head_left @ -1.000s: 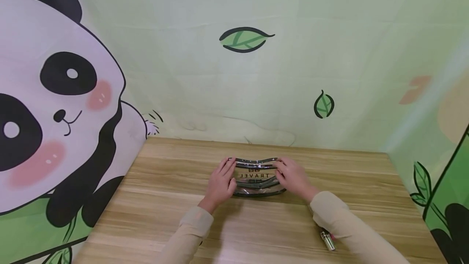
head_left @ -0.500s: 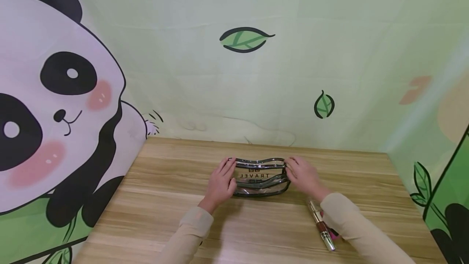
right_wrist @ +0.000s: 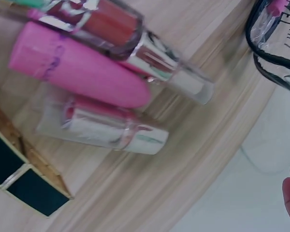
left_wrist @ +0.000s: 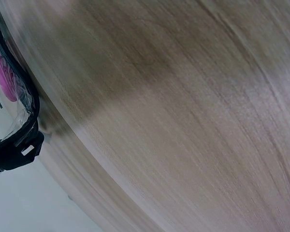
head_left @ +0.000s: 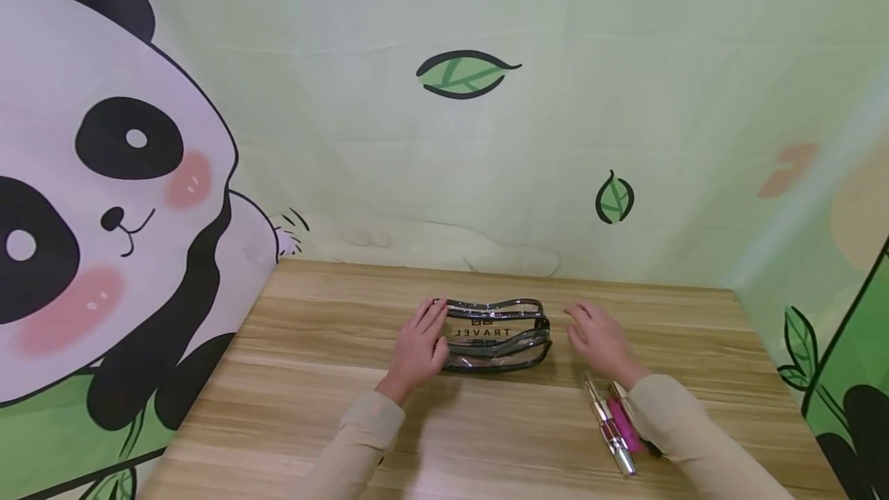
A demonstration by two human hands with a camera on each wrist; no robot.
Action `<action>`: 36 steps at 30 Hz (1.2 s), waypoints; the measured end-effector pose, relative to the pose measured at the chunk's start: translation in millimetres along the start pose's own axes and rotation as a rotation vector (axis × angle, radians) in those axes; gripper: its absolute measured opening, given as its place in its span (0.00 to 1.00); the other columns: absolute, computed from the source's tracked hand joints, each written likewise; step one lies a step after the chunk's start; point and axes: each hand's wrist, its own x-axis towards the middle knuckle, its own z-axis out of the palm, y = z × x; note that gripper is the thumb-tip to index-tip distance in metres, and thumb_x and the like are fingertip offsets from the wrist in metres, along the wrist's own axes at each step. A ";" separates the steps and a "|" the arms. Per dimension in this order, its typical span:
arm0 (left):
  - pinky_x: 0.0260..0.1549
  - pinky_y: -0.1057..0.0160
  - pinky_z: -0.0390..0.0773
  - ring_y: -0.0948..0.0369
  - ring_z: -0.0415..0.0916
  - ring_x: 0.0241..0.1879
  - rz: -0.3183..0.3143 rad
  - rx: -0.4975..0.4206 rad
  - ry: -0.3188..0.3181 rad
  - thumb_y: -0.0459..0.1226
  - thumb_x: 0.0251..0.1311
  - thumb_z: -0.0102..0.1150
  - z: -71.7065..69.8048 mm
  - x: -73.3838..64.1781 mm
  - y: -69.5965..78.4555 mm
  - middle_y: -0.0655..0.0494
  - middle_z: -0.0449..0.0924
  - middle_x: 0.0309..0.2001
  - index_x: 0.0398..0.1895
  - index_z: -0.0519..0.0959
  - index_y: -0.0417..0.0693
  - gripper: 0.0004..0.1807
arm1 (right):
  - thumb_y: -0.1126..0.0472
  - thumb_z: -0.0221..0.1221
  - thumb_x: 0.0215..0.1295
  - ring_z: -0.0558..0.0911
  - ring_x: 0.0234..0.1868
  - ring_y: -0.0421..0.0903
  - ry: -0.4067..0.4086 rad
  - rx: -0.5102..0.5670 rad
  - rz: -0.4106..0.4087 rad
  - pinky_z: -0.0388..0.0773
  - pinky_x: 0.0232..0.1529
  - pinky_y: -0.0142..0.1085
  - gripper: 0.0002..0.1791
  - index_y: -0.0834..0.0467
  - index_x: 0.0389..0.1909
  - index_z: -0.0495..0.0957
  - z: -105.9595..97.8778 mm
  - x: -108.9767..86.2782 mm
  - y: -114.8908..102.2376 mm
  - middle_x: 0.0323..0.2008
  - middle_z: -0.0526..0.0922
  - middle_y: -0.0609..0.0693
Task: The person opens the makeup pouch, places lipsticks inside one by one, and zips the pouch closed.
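A clear pouch (head_left: 495, 332) with black trim and TRAVEL lettering, reversed in the head view, rests on the table. My left hand (head_left: 417, 342) grips its left end, fingers over the far edge and thumb at the front. Inside the pouch a pink item (left_wrist: 3, 75) shows in the left wrist view. Just right of the pouch, apart from it, my right hand (head_left: 603, 342) hovers with relaxed fingers, holding nothing. Below that hand lie a lip gloss tube (right_wrist: 113, 24), a pink round-ended item (right_wrist: 79, 70) and a lipstick-like tube (right_wrist: 116, 126) with a silvery part.
A dark green, gold-edged object (right_wrist: 36, 188) lies beside the cosmetics in the right wrist view. Wood-grain table (head_left: 347, 292) surrounds the pouch. Behind the table hangs a pale green backdrop (head_left: 347, 137) with a panda and leaves.
My right hand has let go of the pouch's right end and moved right and slightly down, uncovering that end and more of the cosmetics. My left hand stays where it was.
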 end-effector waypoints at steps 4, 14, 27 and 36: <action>0.55 0.55 0.65 0.52 0.60 0.61 0.006 0.005 0.009 0.39 0.51 0.40 1.2 0.2 -0.6 0.51 0.67 0.60 0.56 0.69 0.40 0.27 | 0.60 0.54 0.56 0.74 0.47 0.55 -0.041 -0.011 0.017 0.72 0.48 0.48 0.19 0.63 0.49 0.72 0.6 -6.2 4.3 0.45 0.76 0.60; 0.54 0.55 0.66 0.54 0.59 0.63 0.006 0.012 0.014 0.38 0.49 0.42 2.5 -1.3 -0.6 0.53 0.66 0.61 0.56 0.69 0.40 0.27 | 0.56 0.53 0.57 0.74 0.49 0.57 -0.174 -0.004 0.067 0.71 0.48 0.50 0.24 0.63 0.54 0.68 8.8 -26.6 13.7 0.49 0.74 0.61; 0.55 0.54 0.65 0.53 0.59 0.62 -0.005 -0.009 0.005 0.41 0.53 0.37 2.8 -1.1 -0.8 0.51 0.66 0.61 0.56 0.69 0.40 0.27 | 0.51 0.54 0.56 0.77 0.43 0.58 -0.285 -0.056 0.129 0.76 0.38 0.48 0.26 0.63 0.52 0.69 19.4 -46.6 22.0 0.47 0.76 0.61; 0.54 0.54 0.66 0.54 0.59 0.63 0.000 -0.002 0.004 0.41 0.53 0.37 2.3 -0.5 -0.9 0.52 0.65 0.61 0.56 0.69 0.40 0.28 | 0.52 0.55 0.54 0.78 0.31 0.51 -0.360 -0.050 0.156 0.76 0.32 0.44 0.25 0.64 0.48 0.71 15.8 -51.1 15.9 0.35 0.80 0.58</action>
